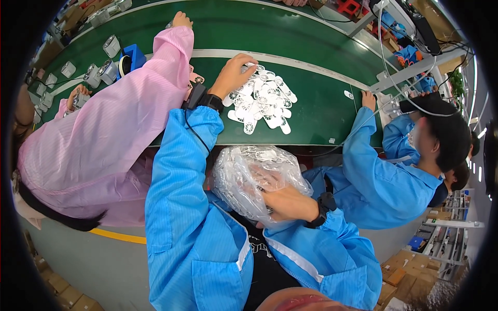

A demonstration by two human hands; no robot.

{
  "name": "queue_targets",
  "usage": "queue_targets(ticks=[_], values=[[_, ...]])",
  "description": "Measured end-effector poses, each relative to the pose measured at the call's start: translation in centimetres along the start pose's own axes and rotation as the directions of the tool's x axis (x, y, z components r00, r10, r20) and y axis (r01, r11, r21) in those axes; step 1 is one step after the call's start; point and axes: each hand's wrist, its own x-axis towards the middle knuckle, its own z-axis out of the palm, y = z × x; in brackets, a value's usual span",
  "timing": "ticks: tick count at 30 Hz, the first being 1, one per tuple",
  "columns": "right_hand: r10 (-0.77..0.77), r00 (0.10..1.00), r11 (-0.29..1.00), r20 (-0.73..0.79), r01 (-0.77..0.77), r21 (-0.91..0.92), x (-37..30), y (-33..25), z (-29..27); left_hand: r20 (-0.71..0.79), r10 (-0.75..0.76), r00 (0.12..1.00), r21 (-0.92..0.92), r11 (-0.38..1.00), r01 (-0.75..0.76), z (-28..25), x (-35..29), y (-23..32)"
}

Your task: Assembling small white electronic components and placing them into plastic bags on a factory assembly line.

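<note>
A heap of flat white plastic pieces (267,98), each with a round spoked grille at one end, lies on the green work surface. My left hand (236,75) rests at the heap's far left edge, fingers reaching forward and slightly bent over the pieces. It appears to grip none of them. Close to my chest is a clear plastic bag (233,173) with more white pieces showing through. My right hand (290,202) is closed on that bag, and its fingers are partly covered by the crinkled plastic.
A person in a pink coat (104,129) reaches across at my left, close to my arm. Another in blue (384,181) sits at the right. Single white piece (348,94) lies apart. Blue tape dispenser (134,57) and white devices (108,71) stand left. Cables (386,57) hang right.
</note>
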Motion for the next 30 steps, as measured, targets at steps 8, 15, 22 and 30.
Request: queue_targets(ticks=[8, 15, 22, 30], values=[[0.020, 1.000, 1.000, 0.023, -0.021, 0.021, 0.9, 3.3, -1.3, 0.008, -0.034, 0.999, -0.015, 0.999, 0.034, 0.1, 1.5, -1.9], [0.067, 0.977, 0.996, 0.201, -0.076, 0.039, -0.6, 8.4, -3.0, -0.024, -0.020, 0.999, 0.016, 1.000, 0.020, 1.9, 3.1, -4.0], [0.073, 0.969, 0.977, 0.238, -0.117, 0.177, 1.3, 8.4, -5.9, -0.043, 0.007, 0.999, 0.032, 0.999, -0.005, 1.6, 4.7, -4.8], [-0.072, 0.993, 0.981, 0.097, 0.053, 0.189, 1.3, 10.3, -8.8, -0.038, -0.056, 0.998, -0.029, 0.998, 0.055, 3.7, 5.7, -3.6]])
